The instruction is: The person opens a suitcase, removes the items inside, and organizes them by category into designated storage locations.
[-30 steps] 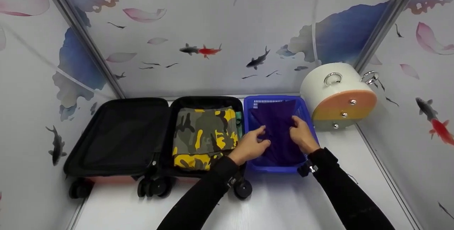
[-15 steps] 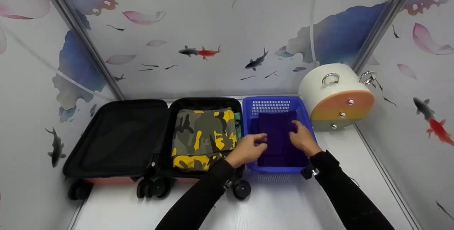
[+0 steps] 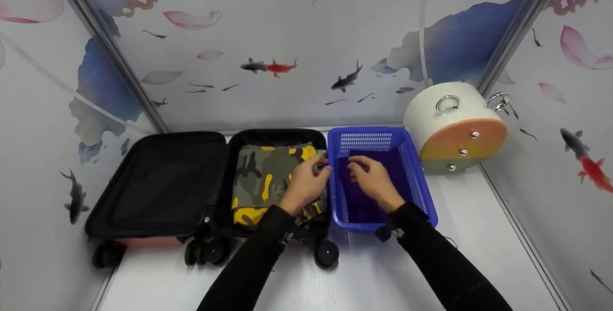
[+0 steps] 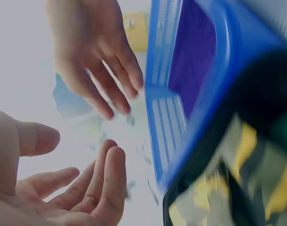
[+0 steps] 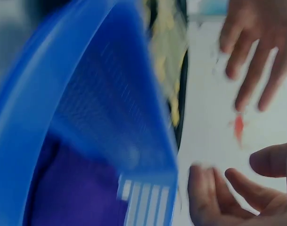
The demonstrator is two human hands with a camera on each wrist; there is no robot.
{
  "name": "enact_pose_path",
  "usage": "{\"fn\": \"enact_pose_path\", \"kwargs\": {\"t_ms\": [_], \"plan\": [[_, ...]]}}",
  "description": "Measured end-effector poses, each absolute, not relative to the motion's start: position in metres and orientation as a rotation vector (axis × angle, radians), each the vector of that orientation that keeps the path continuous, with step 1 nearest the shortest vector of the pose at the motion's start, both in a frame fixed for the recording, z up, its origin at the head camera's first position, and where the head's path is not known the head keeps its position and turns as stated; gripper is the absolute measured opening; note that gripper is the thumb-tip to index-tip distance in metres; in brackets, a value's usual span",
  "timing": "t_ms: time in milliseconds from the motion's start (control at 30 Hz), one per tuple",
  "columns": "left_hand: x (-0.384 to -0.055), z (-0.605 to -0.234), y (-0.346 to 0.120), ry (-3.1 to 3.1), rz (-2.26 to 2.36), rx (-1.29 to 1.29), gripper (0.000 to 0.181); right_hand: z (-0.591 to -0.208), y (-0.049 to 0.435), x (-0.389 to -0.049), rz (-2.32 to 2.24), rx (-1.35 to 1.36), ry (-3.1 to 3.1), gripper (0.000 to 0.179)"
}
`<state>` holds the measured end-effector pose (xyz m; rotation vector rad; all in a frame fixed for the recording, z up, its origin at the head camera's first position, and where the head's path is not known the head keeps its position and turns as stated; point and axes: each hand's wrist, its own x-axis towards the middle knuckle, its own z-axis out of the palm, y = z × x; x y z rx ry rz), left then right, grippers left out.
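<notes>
My left hand hovers over the right side of the suitcase, above a folded camouflage garment in grey, black and yellow. Its fingers are loosely bent and hold nothing, as the left wrist view also shows. Over the blue plastic basket is my right hand, fingers relaxed, with nothing in its grasp. A dark purple cloth lies folded in the basket below it, partly hidden by the hand. The two hands face each other across the basket's left rim, a short gap between them.
The open black-lined suitcase has its other half at the left, with wheels at the front. A cream round drawer box with orange, yellow and green drawers stands at the back right. Printed walls enclose the white surface.
Both hands have left the purple cloth, which now lies flat in the basket. The left hand has moved left over the suitcase; the right hand has shifted left too.
</notes>
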<state>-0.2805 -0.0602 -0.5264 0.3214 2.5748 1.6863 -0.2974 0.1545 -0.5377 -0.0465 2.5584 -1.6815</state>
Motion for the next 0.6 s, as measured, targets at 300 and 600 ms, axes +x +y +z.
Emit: {"fn": "enact_pose_path", "kwargs": {"t_ms": [300, 600], "plan": [[-0.292, -0.545, -0.119, 2.702, 1.549, 0.083, 0.062, -0.532, 0.091, -0.287, -1.755, -0.152, 2.226, 0.060], [-0.292, -0.568, -0.163, 2.829, 1.335, -0.191, 0.067, -0.546, 0.051, -0.285, -1.445, -0.077, 2.274, 0.078]]}}
